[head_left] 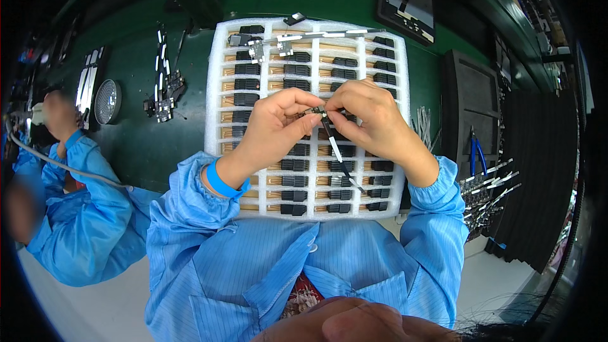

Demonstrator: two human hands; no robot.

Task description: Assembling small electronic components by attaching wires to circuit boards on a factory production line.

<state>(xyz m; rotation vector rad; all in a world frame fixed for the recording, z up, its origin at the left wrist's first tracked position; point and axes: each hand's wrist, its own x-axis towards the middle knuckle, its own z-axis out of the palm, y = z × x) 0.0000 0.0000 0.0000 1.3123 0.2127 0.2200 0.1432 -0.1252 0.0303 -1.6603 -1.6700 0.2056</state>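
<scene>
Between my two hands, over the middle of a white foam tray (211,107), is a small circuit board (315,111) with a black-and-white flat cable (334,145) hanging from it toward me. My left hand (282,117), with a blue band at its wrist, pinches the board's left side between thumb and fingers. From the other side my right hand (364,114) has its thumb and fingertips closed at the board's right end, where the cable begins. Rows of black connectors with tan wires (292,195) fill the tray's slots. Another board with a long flat cable (316,36) lies across the tray's far end.
Left on the green table (190,76) lie more boards with cables (164,92) and a round grey dish (107,101). A co-worker in a blue sleeve (88,215) sits at left. Blue-handled pliers (477,152) and a black tray (472,98) are at right, with bundled cables (484,196) nearby.
</scene>
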